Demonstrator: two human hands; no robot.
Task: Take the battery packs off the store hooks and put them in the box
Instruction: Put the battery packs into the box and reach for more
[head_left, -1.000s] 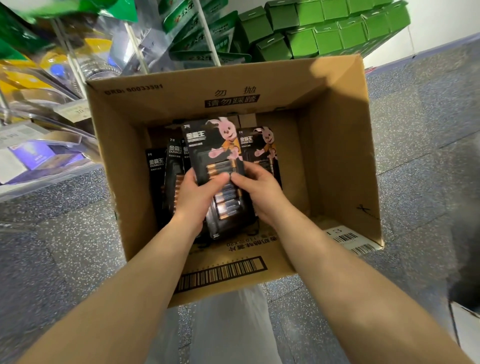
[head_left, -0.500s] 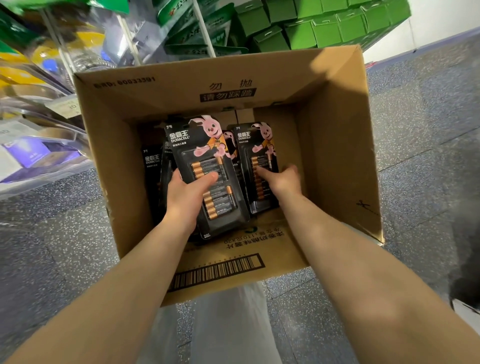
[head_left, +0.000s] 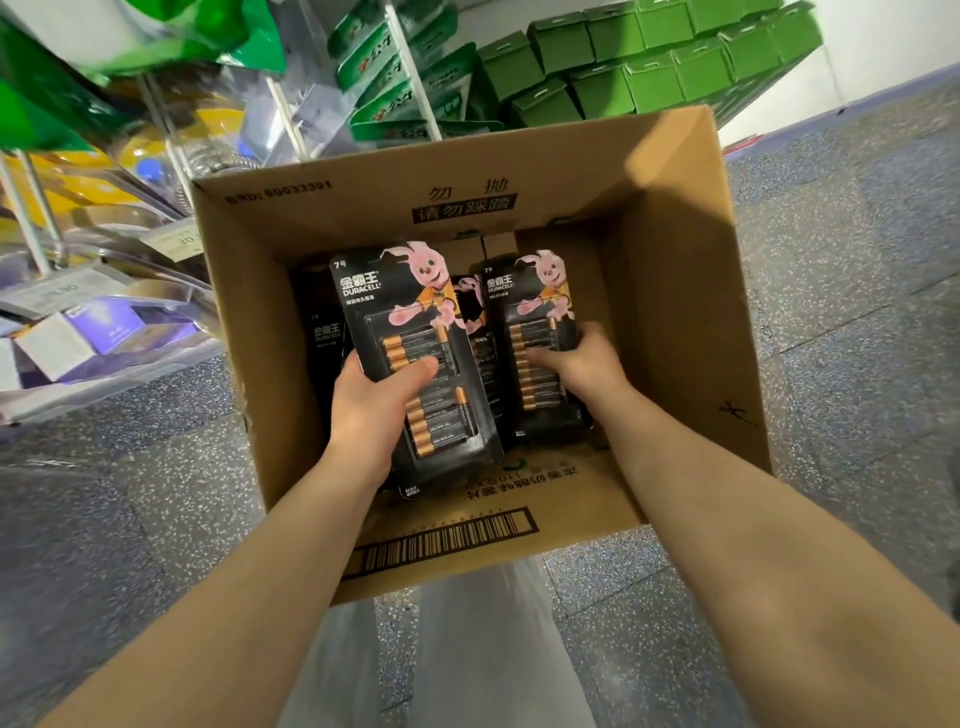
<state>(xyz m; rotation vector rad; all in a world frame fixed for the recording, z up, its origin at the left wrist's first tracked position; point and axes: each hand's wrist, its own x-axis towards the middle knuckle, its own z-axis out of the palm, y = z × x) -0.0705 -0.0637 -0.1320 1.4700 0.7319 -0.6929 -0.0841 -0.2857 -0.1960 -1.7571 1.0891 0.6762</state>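
From the head camera, looking down: an open cardboard box (head_left: 675, 270) stands on the speckled grey floor (head_left: 857, 270), its near flap folded out toward the person and printed with a barcode; both bare forearms reach into it from below.

The left hand (head_left: 371, 402) holds a Duracell battery pack (head_left: 415, 358) tilted up above the box bottom; its grip is pinching the card, thumb laid across the blister front over the copper-topped cells, the fingers hidden behind the pack. The pack's pink rabbit faces the camera, and its lower edge hangs just over the near wall of the box.

The right hand (head_left: 582, 358) rests on a second battery pack (head_left: 535, 338) lying deeper in the box toward the right wall; its thumb lies on the front over the row of cells and its fingers curl round the pack's right edge, so the grip is closed on that pack, which seems to lean against others beneath it, though the shadow makes that hard to tell.

More black packs (head_left: 324, 332) stand or lean at the left of the box, partly hidden behind the held one.

Beyond the box stand stacked green cartons (head_left: 649, 67) and a store rack of bagged goods (head_left: 395, 78); at left a clear shelf (head_left: 78, 322) carries small boxes; pale trousers (head_left: 467, 649) show between the arms.
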